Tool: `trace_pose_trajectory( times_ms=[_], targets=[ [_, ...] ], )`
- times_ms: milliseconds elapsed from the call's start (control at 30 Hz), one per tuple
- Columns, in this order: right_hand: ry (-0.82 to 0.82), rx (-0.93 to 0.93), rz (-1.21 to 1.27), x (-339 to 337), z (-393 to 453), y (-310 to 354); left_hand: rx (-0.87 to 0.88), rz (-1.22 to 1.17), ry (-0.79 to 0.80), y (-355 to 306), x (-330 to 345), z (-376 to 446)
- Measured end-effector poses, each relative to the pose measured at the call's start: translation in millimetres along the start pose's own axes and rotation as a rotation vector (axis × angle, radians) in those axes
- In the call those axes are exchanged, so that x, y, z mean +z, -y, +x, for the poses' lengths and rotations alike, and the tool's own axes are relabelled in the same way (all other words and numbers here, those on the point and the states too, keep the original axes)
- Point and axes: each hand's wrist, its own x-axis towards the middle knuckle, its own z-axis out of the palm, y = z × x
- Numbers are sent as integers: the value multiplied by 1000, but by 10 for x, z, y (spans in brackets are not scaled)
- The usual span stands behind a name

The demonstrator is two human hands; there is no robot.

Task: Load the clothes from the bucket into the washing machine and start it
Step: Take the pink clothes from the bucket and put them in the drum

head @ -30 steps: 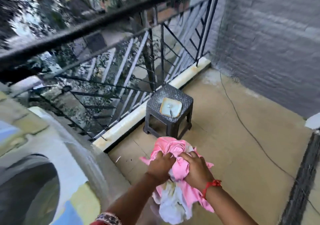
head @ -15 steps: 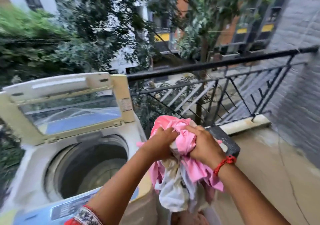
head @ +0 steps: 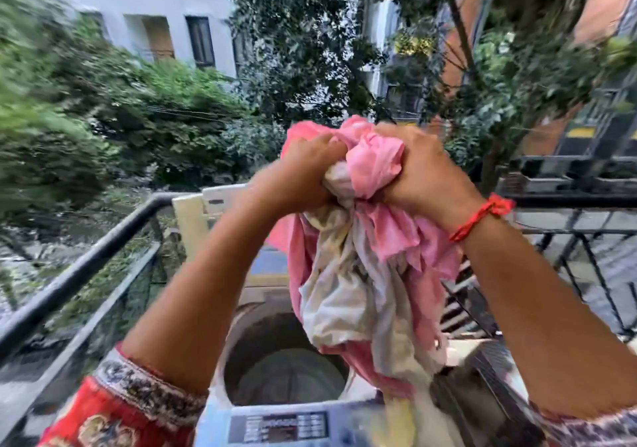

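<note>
Your two hands are up high and both clamped on one bundle of clothes [head: 362, 274], pink cloth mixed with white. Your left hand [head: 306, 174] has its fingers curled tight into the top of the bundle, and your right hand [head: 424, 170] grips the same knot from the other side, a red thread bracelet [head: 482, 215] on that wrist. The two fists sit just beside each other with the pink cloth bunched between them.

The bundle hangs straight down from your fists, and its lower end dangles above the right part of the washing machine [head: 275, 426]. That machine is your landmark: one top loader, directly below your arms. Its drum opening [head: 282, 367] is round and uncovered, and the lid [head: 196, 219] stands upright behind it. The control panel [head: 279, 427] lies at the near edge of the machine; it carries rows of writing, too blurred to read.

Left of the machine one black railing [head: 79, 274] runs away at an angle, close along its side. Right of the machine the railing carries on with slanted bars. Behind the lid there are green trees and a pale building [head: 165, 15]. Your patterned red sleeve [head: 117, 415] shows at the machine's near left corner.
</note>
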Motion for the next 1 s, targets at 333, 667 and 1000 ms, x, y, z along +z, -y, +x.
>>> trace_pose_trajectory(
  times_ms=[333, 667, 1000],
  targets=[
    [-13, -91, 73, 824, 1224, 832, -50, 73, -8, 1429, -977, -358],
    [198, 29, 24, 1979, 1021, 206, -150, -53, 140, 1976, 452, -851],
    [291, 237, 66, 2878, 269, -667, -300, -158, 311, 1769, 1797, -1285]
  ],
)
